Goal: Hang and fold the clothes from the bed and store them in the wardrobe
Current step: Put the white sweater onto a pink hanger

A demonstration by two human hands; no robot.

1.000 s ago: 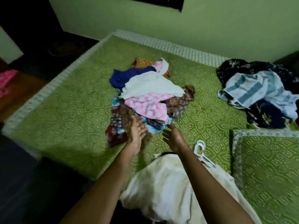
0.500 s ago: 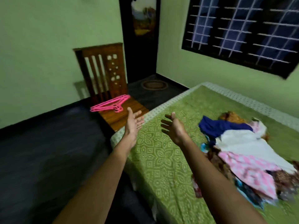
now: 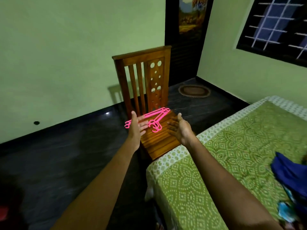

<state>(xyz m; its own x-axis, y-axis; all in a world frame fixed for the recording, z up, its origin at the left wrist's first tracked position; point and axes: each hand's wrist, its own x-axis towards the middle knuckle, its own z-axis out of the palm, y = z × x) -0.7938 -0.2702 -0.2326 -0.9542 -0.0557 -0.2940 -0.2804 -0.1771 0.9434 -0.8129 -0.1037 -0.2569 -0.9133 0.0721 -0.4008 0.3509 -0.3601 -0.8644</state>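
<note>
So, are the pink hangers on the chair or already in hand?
On the chair. The pink hangers lie flat on the wooden chair seat; the left hand and right hand are open, fingers straight, gripping nothing.

Left arm (image 3: 103,173): bare, reaching forward from the lower left, almost straight.
Left grip (image 3: 137,127): empty, palm turned inward, thumb pointing up, fingers (image 3: 144,125) straight and close together.
Right arm (image 3: 224,171): bare, reaching forward from the lower right, almost straight.
Right grip (image 3: 180,130): empty, palm turned inward and a little up, fingers (image 3: 172,126) relaxed, slightly bent.
Both grips: at about the same height, apart, palms facing each other.
</note>
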